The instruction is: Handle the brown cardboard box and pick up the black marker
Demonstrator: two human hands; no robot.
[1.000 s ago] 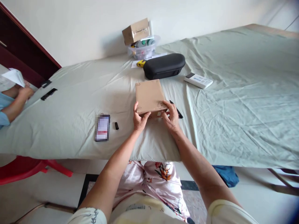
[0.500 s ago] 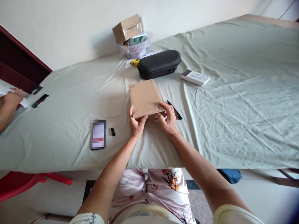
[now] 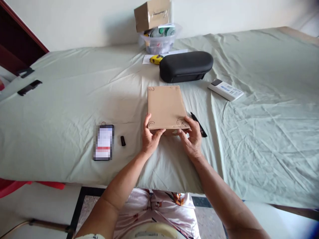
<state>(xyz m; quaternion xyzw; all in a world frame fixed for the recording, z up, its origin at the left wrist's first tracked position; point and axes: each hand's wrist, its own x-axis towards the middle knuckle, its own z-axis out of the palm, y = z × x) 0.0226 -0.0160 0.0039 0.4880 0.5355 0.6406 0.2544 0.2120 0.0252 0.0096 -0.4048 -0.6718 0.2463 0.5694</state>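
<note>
A flat brown cardboard box [image 3: 165, 106] lies on the cloth in front of me, with curved pen marks drawn at its corners. My left hand [image 3: 151, 136] grips its near left corner, fingers along the side and thumb at the front edge. At the near right corner, my right hand [image 3: 191, 136] holds the box, thumb against the front face and index finger on the marked top. Just right of that hand lies a black marker [image 3: 198, 124]. Its small black cap [image 3: 123, 140] sits apart on the left, beside a phone [image 3: 103, 142] with a blurred screen.
Behind the box are a black zip case [image 3: 186, 66], a yellow tape measure [image 3: 156, 59] and a plastic basket [image 3: 159, 44] with another carton [image 3: 152, 15] on top. A white power bank [image 3: 225, 89] lies right. Dark clips [image 3: 30, 87] lie far left on the green cloth [image 3: 74, 99].
The view has shifted, and another person's hand at the far left is out of sight now. Both my hands keep their hold on the box, which looks squarer to me.
</note>
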